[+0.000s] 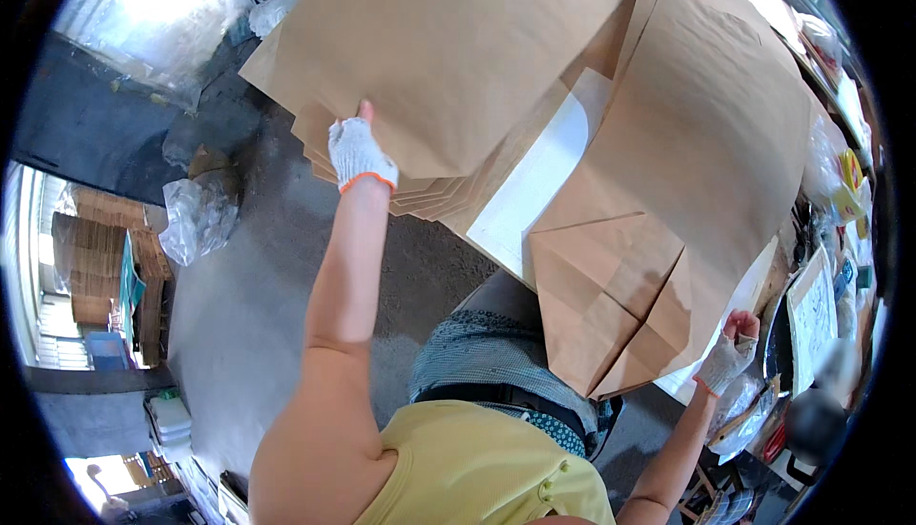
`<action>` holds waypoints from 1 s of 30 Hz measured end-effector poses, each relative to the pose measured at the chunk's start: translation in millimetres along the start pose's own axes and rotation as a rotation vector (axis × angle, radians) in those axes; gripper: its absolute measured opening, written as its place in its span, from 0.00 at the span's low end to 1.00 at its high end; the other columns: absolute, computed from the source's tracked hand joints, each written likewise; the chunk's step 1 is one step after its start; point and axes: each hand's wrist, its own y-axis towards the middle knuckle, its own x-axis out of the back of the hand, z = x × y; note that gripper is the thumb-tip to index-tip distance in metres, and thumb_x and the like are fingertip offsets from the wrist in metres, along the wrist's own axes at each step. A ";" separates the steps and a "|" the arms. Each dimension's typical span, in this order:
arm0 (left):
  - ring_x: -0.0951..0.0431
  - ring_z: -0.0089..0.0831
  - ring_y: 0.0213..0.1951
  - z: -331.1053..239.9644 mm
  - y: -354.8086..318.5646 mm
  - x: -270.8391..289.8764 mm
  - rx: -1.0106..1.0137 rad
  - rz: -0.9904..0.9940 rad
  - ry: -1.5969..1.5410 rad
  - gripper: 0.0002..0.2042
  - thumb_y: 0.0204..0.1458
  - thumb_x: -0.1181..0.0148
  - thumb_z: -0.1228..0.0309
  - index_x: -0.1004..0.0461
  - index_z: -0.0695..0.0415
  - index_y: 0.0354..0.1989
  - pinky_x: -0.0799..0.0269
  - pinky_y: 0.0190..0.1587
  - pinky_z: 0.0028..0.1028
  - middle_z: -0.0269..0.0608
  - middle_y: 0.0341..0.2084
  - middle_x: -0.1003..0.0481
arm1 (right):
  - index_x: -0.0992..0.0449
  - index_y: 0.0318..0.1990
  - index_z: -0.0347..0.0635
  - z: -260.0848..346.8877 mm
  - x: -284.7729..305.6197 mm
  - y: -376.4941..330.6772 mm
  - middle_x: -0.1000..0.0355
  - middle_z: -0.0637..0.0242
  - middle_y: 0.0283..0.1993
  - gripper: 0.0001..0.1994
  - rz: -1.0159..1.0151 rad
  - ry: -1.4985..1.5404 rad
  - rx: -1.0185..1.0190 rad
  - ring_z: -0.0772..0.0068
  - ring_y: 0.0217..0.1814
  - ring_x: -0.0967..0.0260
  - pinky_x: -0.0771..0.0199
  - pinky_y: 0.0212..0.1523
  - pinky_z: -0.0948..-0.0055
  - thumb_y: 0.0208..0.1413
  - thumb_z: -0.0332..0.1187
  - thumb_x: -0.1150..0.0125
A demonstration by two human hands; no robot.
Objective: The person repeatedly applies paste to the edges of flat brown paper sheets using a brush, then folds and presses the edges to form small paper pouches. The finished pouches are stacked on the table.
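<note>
Paper-bag workshop: stacked brown bags (pixel 448 57)

A person is seen from above, dressed in a sleeveless pale yellow top with a small round button of the same colour near the lower hem. Below it, blue-grey patterned fabric with a fine check is worn, crossed at the waist by a dark band. Both arms are left bare from shoulder to wrist. The left hand (pixel 359 155) is covered by a white knitted work glove with the fingertips cut off and an orange-edged cuff. A matching glove is worn on the right hand (pixel 729 353).
</note>
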 end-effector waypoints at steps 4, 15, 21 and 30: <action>0.30 0.40 0.49 50.0 47.6 72.9 -0.121 -0.140 0.099 0.20 0.56 0.42 0.59 0.33 0.66 0.46 0.32 0.51 0.39 0.50 0.47 0.30 | 0.30 0.56 0.39 1.5 -8.6 -9.7 0.29 0.69 0.45 0.15 0.128 -0.172 -0.114 0.87 0.31 0.42 0.40 0.35 0.85 0.62 0.25 0.48; 0.28 0.47 0.45 122.5 -145.7 -87.9 -0.972 1.157 0.849 0.15 0.47 0.43 0.75 0.28 0.59 0.46 0.31 0.49 0.41 0.48 0.41 0.27 | 0.27 0.49 0.37 19.8 -44.3 31.8 0.26 0.61 0.48 0.19 0.752 -0.488 -0.484 0.71 0.49 0.30 0.30 0.49 0.71 0.50 0.31 0.33; 0.42 0.52 0.65 134.1 -179.0 -50.0 -1.102 1.723 0.900 0.31 0.40 0.43 0.74 0.38 0.66 0.58 0.48 0.68 0.42 0.59 0.63 0.41 | 0.40 0.65 0.42 36.3 -24.8 -50.9 0.47 0.52 0.71 0.37 0.875 -0.806 0.315 0.48 0.74 0.52 0.51 0.72 0.55 0.42 0.26 0.37; 0.51 0.47 0.70 115.5 -173.8 -47.4 -0.938 1.713 1.101 0.44 0.40 0.34 0.66 0.48 0.67 0.67 0.59 0.71 0.43 0.57 0.68 0.50 | 0.47 0.68 0.37 47.2 -44.6 -58.2 0.47 0.50 0.71 0.40 0.815 -0.778 0.208 0.49 0.74 0.53 0.55 0.72 0.58 0.50 0.44 0.37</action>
